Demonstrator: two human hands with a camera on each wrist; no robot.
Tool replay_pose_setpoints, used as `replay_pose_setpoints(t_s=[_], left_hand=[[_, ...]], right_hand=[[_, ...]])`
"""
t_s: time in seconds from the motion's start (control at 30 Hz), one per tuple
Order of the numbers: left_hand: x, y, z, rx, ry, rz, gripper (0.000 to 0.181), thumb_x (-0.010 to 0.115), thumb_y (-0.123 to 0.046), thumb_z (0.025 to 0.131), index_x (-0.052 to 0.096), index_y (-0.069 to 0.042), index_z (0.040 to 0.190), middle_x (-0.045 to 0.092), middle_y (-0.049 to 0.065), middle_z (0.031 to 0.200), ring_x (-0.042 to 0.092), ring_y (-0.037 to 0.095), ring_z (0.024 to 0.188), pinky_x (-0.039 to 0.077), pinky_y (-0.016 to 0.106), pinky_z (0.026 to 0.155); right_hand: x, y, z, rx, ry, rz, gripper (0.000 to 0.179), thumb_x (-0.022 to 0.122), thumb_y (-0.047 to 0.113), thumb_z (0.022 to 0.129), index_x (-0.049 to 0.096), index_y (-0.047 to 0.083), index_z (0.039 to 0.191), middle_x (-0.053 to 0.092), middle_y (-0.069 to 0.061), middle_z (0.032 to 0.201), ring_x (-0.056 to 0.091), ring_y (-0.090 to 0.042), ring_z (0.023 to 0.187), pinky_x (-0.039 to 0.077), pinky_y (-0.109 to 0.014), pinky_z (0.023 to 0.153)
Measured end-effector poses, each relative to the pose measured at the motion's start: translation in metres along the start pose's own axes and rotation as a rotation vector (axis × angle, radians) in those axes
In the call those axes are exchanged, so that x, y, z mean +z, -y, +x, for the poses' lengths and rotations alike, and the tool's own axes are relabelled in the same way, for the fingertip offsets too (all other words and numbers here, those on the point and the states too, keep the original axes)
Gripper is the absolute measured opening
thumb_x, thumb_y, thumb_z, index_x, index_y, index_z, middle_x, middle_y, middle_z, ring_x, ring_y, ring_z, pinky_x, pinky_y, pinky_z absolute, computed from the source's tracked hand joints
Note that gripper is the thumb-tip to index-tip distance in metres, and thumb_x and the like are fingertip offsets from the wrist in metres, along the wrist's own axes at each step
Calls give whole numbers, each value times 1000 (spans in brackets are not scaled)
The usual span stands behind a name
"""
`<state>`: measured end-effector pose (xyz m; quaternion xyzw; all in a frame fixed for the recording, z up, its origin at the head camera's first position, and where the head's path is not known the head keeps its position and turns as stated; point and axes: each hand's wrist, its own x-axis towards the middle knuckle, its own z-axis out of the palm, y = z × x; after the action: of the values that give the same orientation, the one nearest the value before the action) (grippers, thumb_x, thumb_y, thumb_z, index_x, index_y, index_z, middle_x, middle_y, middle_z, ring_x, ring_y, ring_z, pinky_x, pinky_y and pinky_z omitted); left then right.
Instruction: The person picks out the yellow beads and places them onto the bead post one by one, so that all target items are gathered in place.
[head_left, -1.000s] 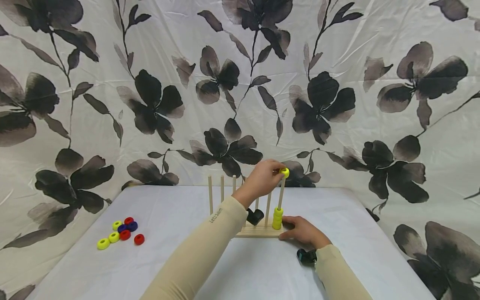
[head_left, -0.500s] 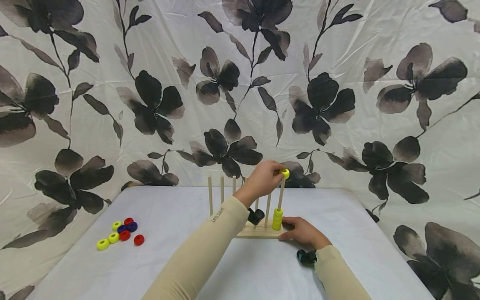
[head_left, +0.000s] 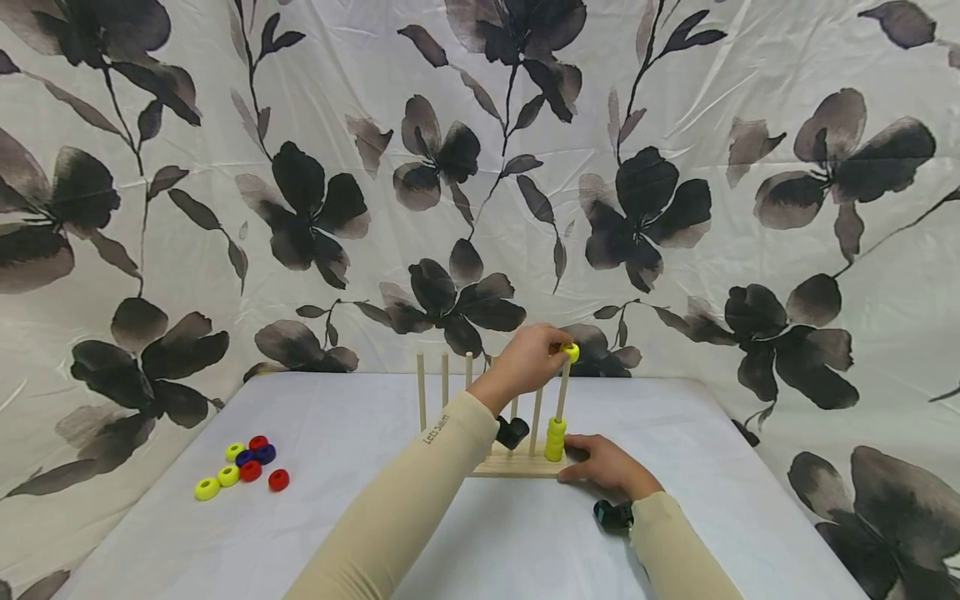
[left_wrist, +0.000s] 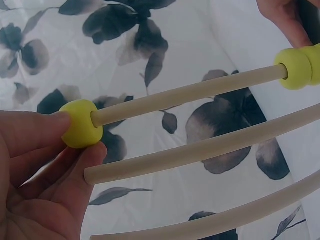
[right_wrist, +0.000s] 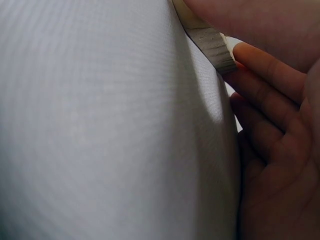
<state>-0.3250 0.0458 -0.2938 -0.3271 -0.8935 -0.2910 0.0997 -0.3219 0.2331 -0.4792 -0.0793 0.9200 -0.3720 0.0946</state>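
My left hand (head_left: 527, 365) pinches a yellow bead (left_wrist: 81, 124) between thumb and fingers at the top of the rightmost peg (left_wrist: 195, 94). In the left wrist view the peg's tip sits in the bead's hole. Lower on that peg, several yellow beads (head_left: 555, 439) are stacked on the wooden base (head_left: 517, 466). My right hand (head_left: 606, 464) grips the right end of this base, thumb at the front and fingers behind. The right wrist view shows the base's end (right_wrist: 220, 55) between thumb and fingers. My left forearm hides part of the rack.
Loose yellow, red and blue beads lie on the white-covered table at the left, among them a red bead (head_left: 278, 480) and a yellow bead (head_left: 207, 489). Several bare pegs (head_left: 421, 392) stand left of the loaded one. A flowered cloth (head_left: 480, 208) hangs behind the table.
The yellow bead in my left hand has come down very slightly at the peg's top. My right hand keeps its place on the base.
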Motion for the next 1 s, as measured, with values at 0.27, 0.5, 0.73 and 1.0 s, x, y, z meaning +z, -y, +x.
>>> replay_pose_setpoints(t_s=[0.27,0.5,0.73,1.0], left_hand=[[-1,3,-1,10,-10,-2,22,58,-13,97,72,-6,111,68,6,114,65,17,104,55,26,87],[-3,3,-3,2,-18,-27,23,57,-13,97,72,-7,113,67,6,118,65,18,107,55,27,89],[-10,8,-9,-1,-73,-51,24,54,-13,98,72,-11,114,66,4,120,65,19,111,55,29,90],[-21,14,-18,1,-111,-82,23,55,-13,98,71,-11,115,65,3,120,66,19,111,56,30,91]], right_hand=[[-1,-1,0,-33,-8,-23,77,85,39,70,56,16,137,52,-9,144,41,-34,138,30,-58,113],[0,-1,1,-17,-1,-12,77,85,38,70,56,15,137,52,-9,144,41,-35,138,29,-59,113],[2,-1,2,-8,-10,-20,78,86,39,68,57,15,137,53,-8,143,42,-34,137,31,-59,112],[3,-2,4,2,-5,-5,78,86,38,69,56,15,137,53,-9,143,41,-35,138,30,-59,113]])
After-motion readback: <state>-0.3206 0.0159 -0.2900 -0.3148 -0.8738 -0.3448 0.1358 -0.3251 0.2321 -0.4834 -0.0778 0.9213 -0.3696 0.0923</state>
